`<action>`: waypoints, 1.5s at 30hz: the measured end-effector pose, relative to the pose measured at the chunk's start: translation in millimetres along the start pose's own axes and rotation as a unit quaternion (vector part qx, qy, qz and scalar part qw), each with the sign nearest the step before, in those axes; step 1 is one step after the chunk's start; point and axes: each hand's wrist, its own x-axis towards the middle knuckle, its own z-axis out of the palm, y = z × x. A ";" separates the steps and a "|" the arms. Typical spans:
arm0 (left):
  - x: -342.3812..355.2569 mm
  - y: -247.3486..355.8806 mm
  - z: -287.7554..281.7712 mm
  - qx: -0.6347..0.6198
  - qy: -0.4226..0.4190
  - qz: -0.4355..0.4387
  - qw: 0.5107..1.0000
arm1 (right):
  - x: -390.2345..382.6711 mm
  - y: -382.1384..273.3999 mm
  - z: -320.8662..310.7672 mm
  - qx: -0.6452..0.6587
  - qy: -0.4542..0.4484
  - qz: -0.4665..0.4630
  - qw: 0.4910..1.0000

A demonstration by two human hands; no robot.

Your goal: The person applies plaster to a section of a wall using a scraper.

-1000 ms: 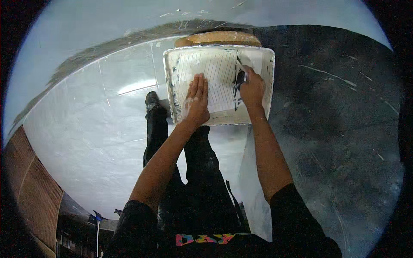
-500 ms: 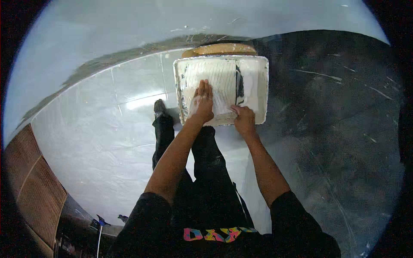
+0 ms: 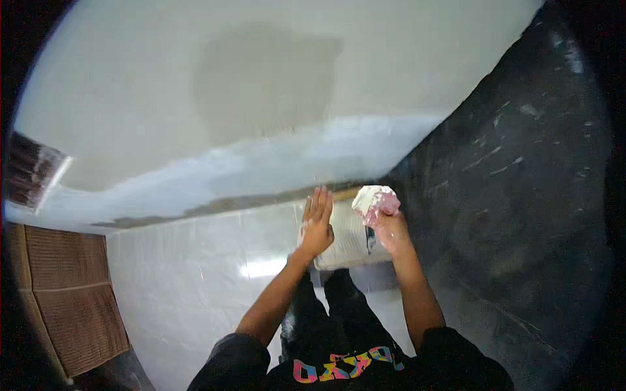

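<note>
A crumpled, pink piece thickly coated in white paint, seemingly a rag [image 3: 373, 201], is gripped in my right hand [image 3: 392, 233], raised over the right part of a paint tray [image 3: 349, 246]. The tray has a ridged slope and whitish, paint-crusted rims. My left hand [image 3: 317, 227] is held above its left side, fingers stretched forward, empty, with some white paint on its edge. The two hands partly hide the tray, and the rag covers its far right corner.
Ahead rises a pale wall [image 3: 261, 85] with a damp-looking darker patch and a whiter lower band. A black, paint-streaked surface [image 3: 495, 215] lies on the right. Glossy light tiles [image 3: 195, 274] cover the floor; brown woven panels [image 3: 72, 287] stand at left.
My right hand has lifted out of the tray with the paint-coated rag. My left hand has come up off the tray's slope. The view has tilted up toward the wall.
</note>
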 end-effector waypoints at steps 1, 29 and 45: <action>6.9 6.0 -24.3 0.017 0.034 0.019 0.999 | 0.8 -2.0 17.3 0.008 -0.025 -0.016 1.000; 219.1 156.7 -617.2 0.342 0.514 0.466 0.634 | -103.2 -162.0 392.3 -0.230 -0.115 -0.652 0.713; 306.5 162.8 -685.4 0.423 0.541 0.396 0.610 | -76.3 -178.4 501.3 -0.443 0.102 -0.853 0.257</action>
